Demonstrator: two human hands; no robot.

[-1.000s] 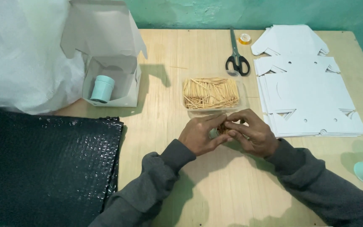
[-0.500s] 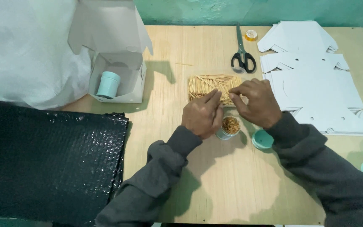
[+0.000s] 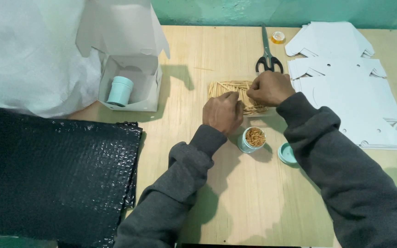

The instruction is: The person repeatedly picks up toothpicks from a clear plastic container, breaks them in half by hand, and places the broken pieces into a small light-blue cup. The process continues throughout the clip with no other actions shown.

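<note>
A pile of wooden toothpicks [image 3: 228,87] lies in the middle of the wooden table [image 3: 249,202]. My left hand [image 3: 223,113] rests on the pile's near edge with its fingers curled into the sticks. My right hand [image 3: 269,88] is closed over the pile's right side, pinching toothpicks. Just in front of my left hand stands a small mint-green jar [image 3: 252,139], open and full of upright toothpicks. Its round mint lid [image 3: 287,154] lies flat to the right of it, beside my right sleeve.
An open white carton [image 3: 129,87] at the left holds a closed mint jar [image 3: 119,91]. Black-handled scissors [image 3: 268,57] and a tape roll [image 3: 278,37] lie at the back. Flat white box blanks [image 3: 345,92] are stacked at right; black bubble wrap [image 3: 51,174] and white sheeting [image 3: 24,55] lie at left.
Both hands moved from the jar near me up to the toothpick pile. The filled jar and its lid now stand uncovered on the table.
</note>
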